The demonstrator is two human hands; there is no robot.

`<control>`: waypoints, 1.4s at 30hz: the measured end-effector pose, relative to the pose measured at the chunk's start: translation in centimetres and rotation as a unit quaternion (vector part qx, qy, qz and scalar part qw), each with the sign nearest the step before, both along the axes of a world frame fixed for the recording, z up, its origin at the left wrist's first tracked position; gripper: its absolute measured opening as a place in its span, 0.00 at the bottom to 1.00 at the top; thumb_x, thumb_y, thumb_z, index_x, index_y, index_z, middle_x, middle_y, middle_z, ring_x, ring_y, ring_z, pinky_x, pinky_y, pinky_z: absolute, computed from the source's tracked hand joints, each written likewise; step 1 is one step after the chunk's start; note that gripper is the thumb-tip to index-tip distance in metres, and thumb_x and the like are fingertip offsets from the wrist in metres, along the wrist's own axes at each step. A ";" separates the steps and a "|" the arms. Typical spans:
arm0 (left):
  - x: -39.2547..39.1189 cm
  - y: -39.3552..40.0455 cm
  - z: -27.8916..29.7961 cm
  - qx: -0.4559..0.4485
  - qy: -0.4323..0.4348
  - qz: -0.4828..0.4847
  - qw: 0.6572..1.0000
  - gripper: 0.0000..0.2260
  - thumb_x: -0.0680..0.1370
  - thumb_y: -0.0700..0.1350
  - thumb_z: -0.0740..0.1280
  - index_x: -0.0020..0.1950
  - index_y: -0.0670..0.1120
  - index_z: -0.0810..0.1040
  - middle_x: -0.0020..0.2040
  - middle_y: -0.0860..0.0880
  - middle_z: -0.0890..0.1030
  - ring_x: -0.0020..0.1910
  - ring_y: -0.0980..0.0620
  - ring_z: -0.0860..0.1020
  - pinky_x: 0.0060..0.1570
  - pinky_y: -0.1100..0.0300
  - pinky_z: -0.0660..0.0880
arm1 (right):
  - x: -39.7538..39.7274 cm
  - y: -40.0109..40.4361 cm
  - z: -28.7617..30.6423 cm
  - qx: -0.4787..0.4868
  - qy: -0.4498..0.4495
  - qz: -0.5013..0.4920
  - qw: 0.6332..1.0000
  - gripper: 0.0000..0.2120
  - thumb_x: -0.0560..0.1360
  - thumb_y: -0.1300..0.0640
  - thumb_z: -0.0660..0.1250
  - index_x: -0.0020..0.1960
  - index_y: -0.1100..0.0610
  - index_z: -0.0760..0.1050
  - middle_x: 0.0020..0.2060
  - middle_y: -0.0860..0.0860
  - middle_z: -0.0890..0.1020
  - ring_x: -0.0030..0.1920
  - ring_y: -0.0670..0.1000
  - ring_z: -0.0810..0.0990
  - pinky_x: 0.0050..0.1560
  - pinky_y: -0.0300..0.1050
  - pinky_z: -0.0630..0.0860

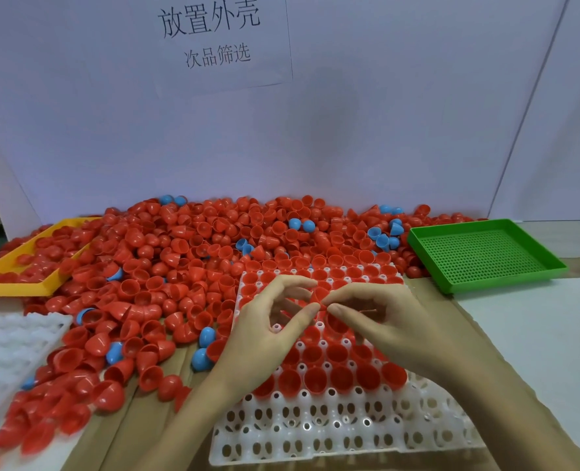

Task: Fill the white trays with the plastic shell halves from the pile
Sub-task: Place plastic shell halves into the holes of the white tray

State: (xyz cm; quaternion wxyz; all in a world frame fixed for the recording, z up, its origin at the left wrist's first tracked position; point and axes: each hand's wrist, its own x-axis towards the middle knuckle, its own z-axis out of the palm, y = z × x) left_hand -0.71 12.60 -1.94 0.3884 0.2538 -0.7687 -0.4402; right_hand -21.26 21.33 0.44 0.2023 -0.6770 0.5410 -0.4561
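A: So where's your shell [320,295]?
B: Pinched between your left hand [275,321] and right hand [380,321], over the tray [333,433], beside the pile [179,253].
A: Pointing which way?
B: Can't tell.

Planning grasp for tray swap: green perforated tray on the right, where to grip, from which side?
Take the green tray by its raised near rim, coming from the front: the rim stands proud, that side is bare table, while red shells crowd its left edge.
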 end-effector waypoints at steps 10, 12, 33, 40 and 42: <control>2.2 -3.0 0.4 -0.128 -0.052 0.161 0.977 0.05 0.83 0.46 0.68 0.58 0.53 0.82 0.53 0.60 0.82 0.55 0.60 0.80 0.53 0.70 0.75 | -4.5 0.8 2.4 0.068 -0.049 -0.091 0.992 0.04 0.80 0.60 0.72 0.51 0.55 0.86 0.38 0.49 0.88 0.37 0.51 0.88 0.40 0.41 0.81; 2.9 -4.0 0.3 -0.148 -0.081 0.195 0.966 0.04 0.83 0.44 0.68 0.57 0.52 0.81 0.53 0.59 0.81 0.54 0.61 0.79 0.51 0.72 0.74 | -5.5 1.6 2.8 0.107 0.005 -0.101 0.989 0.04 0.80 0.58 0.72 0.49 0.54 0.86 0.32 0.47 0.86 0.34 0.49 0.87 0.37 0.39 0.80; 4.0 -5.2 0.3 -0.140 -0.085 0.221 0.961 0.04 0.83 0.45 0.68 0.54 0.50 0.82 0.52 0.57 0.80 0.53 0.56 0.80 0.52 0.60 0.77 | -3.4 6.7 -0.2 0.066 0.191 -0.158 0.967 0.04 0.77 0.44 0.74 0.51 0.38 0.82 0.43 0.39 0.78 0.42 0.45 0.80 0.41 0.38 0.76; 5.1 -7.1 -1.0 -0.197 -0.205 0.272 0.919 0.08 0.84 0.48 0.66 0.60 0.48 0.81 0.59 0.56 0.77 0.61 0.54 0.72 0.62 0.58 0.68 | -2.1 4.9 -0.2 0.101 0.253 -0.120 0.955 0.03 0.76 0.47 0.76 0.49 0.40 0.83 0.46 0.39 0.79 0.51 0.35 0.75 0.48 0.27 0.69; 5.3 -7.8 -1.6 -0.206 -0.266 0.277 0.900 0.13 0.85 0.49 0.64 0.66 0.46 0.80 0.68 0.51 0.77 0.68 0.49 0.72 0.68 0.51 0.67 | -2.5 4.5 -0.1 0.103 0.257 -0.111 0.954 0.03 0.76 0.46 0.76 0.46 0.40 0.83 0.43 0.39 0.80 0.49 0.37 0.76 0.46 0.29 0.70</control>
